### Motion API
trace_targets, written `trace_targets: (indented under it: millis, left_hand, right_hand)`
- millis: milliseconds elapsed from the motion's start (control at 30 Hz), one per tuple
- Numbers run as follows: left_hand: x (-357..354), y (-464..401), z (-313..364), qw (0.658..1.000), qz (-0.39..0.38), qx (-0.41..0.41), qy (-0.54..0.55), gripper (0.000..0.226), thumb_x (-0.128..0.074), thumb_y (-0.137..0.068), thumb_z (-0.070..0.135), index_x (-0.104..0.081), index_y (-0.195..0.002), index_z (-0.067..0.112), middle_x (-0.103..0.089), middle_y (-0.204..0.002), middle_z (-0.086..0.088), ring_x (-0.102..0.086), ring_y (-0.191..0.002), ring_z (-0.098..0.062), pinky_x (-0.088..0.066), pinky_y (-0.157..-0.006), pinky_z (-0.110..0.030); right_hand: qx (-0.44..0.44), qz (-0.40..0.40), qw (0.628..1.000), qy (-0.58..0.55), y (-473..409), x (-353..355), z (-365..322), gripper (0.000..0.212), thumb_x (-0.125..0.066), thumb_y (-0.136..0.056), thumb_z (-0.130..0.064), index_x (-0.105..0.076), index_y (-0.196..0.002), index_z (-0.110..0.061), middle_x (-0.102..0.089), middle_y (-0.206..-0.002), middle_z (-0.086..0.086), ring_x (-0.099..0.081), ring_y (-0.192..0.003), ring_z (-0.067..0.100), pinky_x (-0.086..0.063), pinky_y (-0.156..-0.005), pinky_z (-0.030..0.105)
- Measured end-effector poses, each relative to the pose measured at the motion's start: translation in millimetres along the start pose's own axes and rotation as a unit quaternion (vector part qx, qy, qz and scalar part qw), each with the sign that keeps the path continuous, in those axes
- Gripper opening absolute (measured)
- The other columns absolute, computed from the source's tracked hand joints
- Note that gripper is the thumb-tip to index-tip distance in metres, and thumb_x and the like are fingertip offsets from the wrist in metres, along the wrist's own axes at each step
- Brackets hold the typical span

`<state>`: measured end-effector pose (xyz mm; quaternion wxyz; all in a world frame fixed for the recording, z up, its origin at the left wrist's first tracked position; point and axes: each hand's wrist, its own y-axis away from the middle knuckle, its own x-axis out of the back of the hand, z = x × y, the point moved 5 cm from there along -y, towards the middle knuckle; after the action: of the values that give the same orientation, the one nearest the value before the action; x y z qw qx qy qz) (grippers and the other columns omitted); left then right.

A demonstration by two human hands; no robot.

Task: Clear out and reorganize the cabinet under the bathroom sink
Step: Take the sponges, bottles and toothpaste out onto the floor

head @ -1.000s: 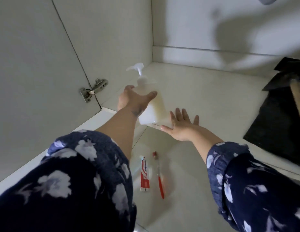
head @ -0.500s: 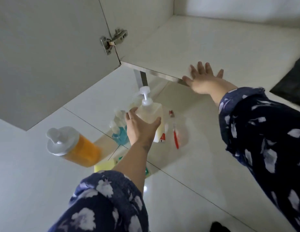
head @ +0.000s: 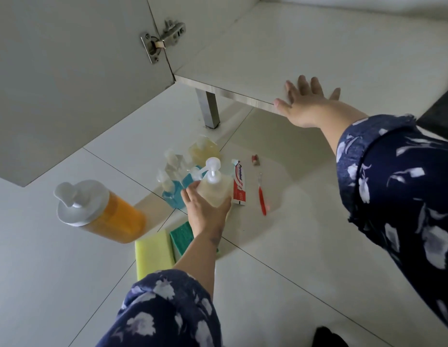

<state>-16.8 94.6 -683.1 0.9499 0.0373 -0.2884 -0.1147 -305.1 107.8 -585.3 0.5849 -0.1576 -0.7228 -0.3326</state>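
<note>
We see the left hand [head: 205, 211] curled round a squarish translucent pump bottle [head: 214, 189] (pale liquid), the right hand [head: 305, 106] spread flat on the smooth cabinet floor's edge [head: 243, 97].

Navy sleeves [head: 403, 186] with white flowers; an orange bottle [head: 102, 214] capped white, blue bottles [head: 175, 194], a pale yellow soap dispenser [head: 215, 189], red-and-white toothpaste [head: 239, 186], a red toothbrush [head: 262, 199], yellow and green sponges [head: 155, 251].
</note>
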Motion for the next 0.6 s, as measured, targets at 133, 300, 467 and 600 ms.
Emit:
trace_targets:
  millis: [133, 300, 467, 600]
  left_hand:
    - [1.9, -3.6, 0.7, 1.0, -0.026, -0.004, -0.01, 0.074, -0.081, -0.07, 0.024, -0.036, -0.128, 0.014, -0.033, -0.127, 0.003, -0.042, -0.093, -0.013, -0.037, -0.077, -0.024]
    - [9.4, -7.6, 4.4, 0.996, -0.073, 0.006, -0.042, 0.075, -0.081, -0.071, 0.022, -0.036, -0.131, 0.014, -0.033, -0.13, 0.0, -0.044, -0.1, -0.017, -0.039, -0.08, -0.026]
    - [18.9, -8.9, 0.7, 0.99, -0.121, 0.013, -0.065, 0.091, -0.083, -0.068, 0.033, -0.031, -0.141, 0.014, -0.034, -0.139, -0.001, -0.041, -0.117, -0.017, -0.036, -0.093, -0.025]
    - [41.9, -21.0, 8.7, 0.986, -0.15, -0.005, -0.069, 0.109, -0.086, -0.059, 0.045, -0.023, -0.145, 0.018, -0.042, -0.143, -0.001, -0.041, -0.129, -0.02, -0.035, -0.103, -0.031]
  right_hand:
    - [-0.001, -0.001, 1.0, -0.002, 2.0, 0.8, -2.0, 0.067, -0.008, -0.094, -0.063, 0.013, -0.15, -0.032, 0.02, -0.159, -0.004, 0.018, -0.146, 0.022, 0.007, -0.112, 0.063]
    - [-0.003, -0.004, 1.0, 0.004, 3.9, 0.5, -1.3, 0.067, -0.007, -0.093, -0.063, 0.013, -0.15, -0.033, 0.02, -0.159, -0.004, 0.018, -0.146, 0.022, 0.006, -0.112, 0.063]
    - [-0.003, -0.006, 1.0, 0.009, 5.1, 0.9, -1.9, 0.068, -0.006, -0.093, -0.064, 0.014, -0.149, -0.033, 0.019, -0.159, -0.004, 0.018, -0.146, 0.022, 0.006, -0.112, 0.063]
    - [-0.003, -0.005, 1.0, 0.008, 8.0, 2.4, -2.4, 0.068, -0.008, -0.093, -0.064, 0.013, -0.15, -0.033, 0.019, -0.159, -0.004, 0.018, -0.147, 0.022, 0.006, -0.112, 0.062]
